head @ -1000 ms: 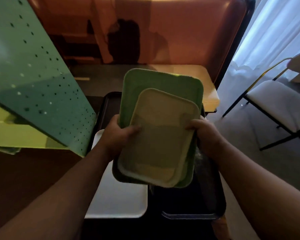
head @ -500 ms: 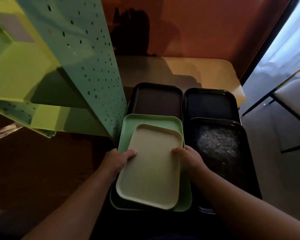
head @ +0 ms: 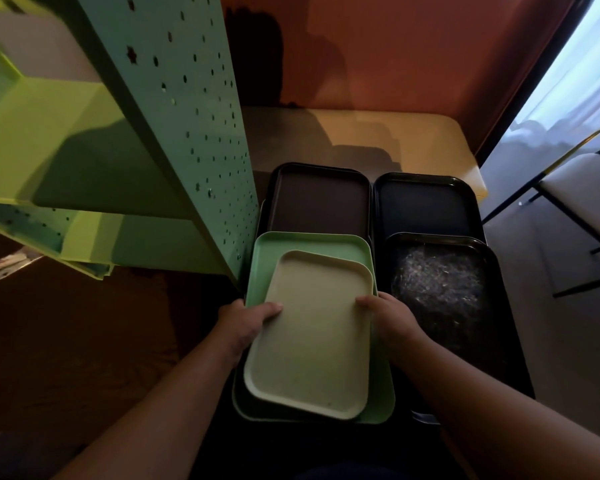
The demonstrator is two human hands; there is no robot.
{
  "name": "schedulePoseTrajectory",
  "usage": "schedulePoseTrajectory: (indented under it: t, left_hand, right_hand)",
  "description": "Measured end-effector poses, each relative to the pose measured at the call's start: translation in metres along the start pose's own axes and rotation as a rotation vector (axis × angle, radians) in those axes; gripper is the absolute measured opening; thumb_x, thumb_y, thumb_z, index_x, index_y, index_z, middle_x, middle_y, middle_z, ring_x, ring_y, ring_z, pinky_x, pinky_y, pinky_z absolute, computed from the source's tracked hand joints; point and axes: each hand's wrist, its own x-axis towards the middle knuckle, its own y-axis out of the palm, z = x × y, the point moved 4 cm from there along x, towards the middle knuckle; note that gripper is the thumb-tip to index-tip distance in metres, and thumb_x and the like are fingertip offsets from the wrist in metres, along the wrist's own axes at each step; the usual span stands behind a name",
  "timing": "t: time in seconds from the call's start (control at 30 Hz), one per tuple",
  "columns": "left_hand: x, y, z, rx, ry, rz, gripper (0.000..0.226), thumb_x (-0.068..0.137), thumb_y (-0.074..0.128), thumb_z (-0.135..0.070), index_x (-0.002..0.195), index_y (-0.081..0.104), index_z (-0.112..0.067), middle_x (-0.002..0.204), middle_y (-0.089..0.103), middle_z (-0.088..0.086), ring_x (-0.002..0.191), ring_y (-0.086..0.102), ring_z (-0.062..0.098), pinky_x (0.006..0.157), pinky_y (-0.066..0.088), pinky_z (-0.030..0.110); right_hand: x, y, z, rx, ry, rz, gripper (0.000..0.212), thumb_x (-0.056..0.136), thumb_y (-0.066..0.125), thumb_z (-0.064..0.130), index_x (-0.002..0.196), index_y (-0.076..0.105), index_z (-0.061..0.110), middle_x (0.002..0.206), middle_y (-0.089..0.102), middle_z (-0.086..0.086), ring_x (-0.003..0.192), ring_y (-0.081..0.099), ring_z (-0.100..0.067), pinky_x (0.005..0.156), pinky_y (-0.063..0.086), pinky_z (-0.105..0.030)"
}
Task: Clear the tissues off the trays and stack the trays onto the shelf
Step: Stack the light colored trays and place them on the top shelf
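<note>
A cream tray (head: pixel 310 337) lies inside a larger green tray (head: pixel 312 245), and I hold the pair by their long sides. My left hand (head: pixel 245 322) grips the left edge with the thumb on the cream tray. My right hand (head: pixel 390 317) grips the right edge the same way. Beyond them lie a brown tray (head: pixel 321 206) and a dark tray (head: pixel 425 206). To the right sits a black tray (head: pixel 440 289) with a glinting speckled surface. The green perforated shelf (head: pixel 194 133) stands at the left, its yellow-green boards (head: pixel 42 133) bare. No tissue shows on the trays I hold.
A pale bench seat (head: pixel 395 140) runs under an orange wall. At the right stand a white-seated chair (head: pixel 582 199) with thin dark legs and a bright curtain (head: pixel 575 74). Dark floor (head: pixel 84 341) lies under the shelf at the left.
The view has tilted down and swung left toward the shelf. Both hands have lowered the cream and green trays from chest height to just above the dark trays, beside the shelf's side panel.
</note>
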Motion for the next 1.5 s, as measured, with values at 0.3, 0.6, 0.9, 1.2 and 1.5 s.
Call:
schedulePoseTrajectory:
  t: [0.3,0.6,0.9,1.2,1.5]
  left_hand:
    - [-0.004,-0.004,-0.009,0.068,0.010,0.001,0.110,0.036,0.081,-0.062,0.129,0.058,-0.008,0.121,0.066,0.016,0.098,0.071,0.035,0.086,0.061,0.051]
    - [-0.029,0.001,-0.029,0.176,0.121,0.020,0.105,0.053,0.076,-0.067,0.143,0.041,-0.024,0.136,0.055,0.011,0.108,0.065,0.030,0.090,0.060,0.050]
    - [-0.032,0.040,-0.075,0.184,0.130,0.182,0.104,0.067,0.087,-0.043,0.152,0.033,-0.016,0.138,0.057,0.015,0.109,0.065,0.031,0.092,0.058,0.050]
    - [-0.022,0.076,-0.112,-0.030,-0.012,0.343,0.055,0.097,0.055,-0.054,0.098,0.072,-0.002,0.075,0.075,0.013,0.062,0.073,0.029,0.061,0.061,0.038]
    - [0.003,0.096,-0.124,0.160,0.154,0.081,0.050,0.098,0.056,-0.051,0.106,0.071,-0.005,0.098,0.075,0.015,0.088,0.072,0.033,0.086,0.060,0.048]
  right_hand:
    - [0.002,0.001,-0.003,-0.002,0.003,0.010,0.040,0.100,0.061,0.009,0.139,0.056,0.002,0.123,0.066,-0.021,0.107,0.067,-0.038,0.078,0.058,-0.045]
    - [-0.003,-0.014,0.010,-0.006,-0.050,0.084,0.031,0.099,0.062,0.012,0.129,0.062,0.004,0.116,0.070,-0.017,0.101,0.070,-0.034,0.077,0.058,-0.045]
    - [0.004,-0.050,0.021,0.050,-0.037,0.152,0.044,0.089,0.069,0.025,0.130,0.055,0.016,0.123,0.068,-0.020,0.107,0.068,-0.040,0.080,0.057,-0.048]
    - [0.014,-0.072,0.063,0.062,-0.067,0.141,0.045,0.078,0.073,0.033,0.114,0.071,0.006,0.107,0.076,-0.021,0.091,0.072,-0.037,0.085,0.058,-0.046]
    - [0.037,-0.083,0.070,0.080,-0.029,0.128,0.055,0.077,0.079,0.025,0.129,0.067,0.009,0.111,0.077,-0.018,0.093,0.075,-0.037,0.073,0.060,-0.043]
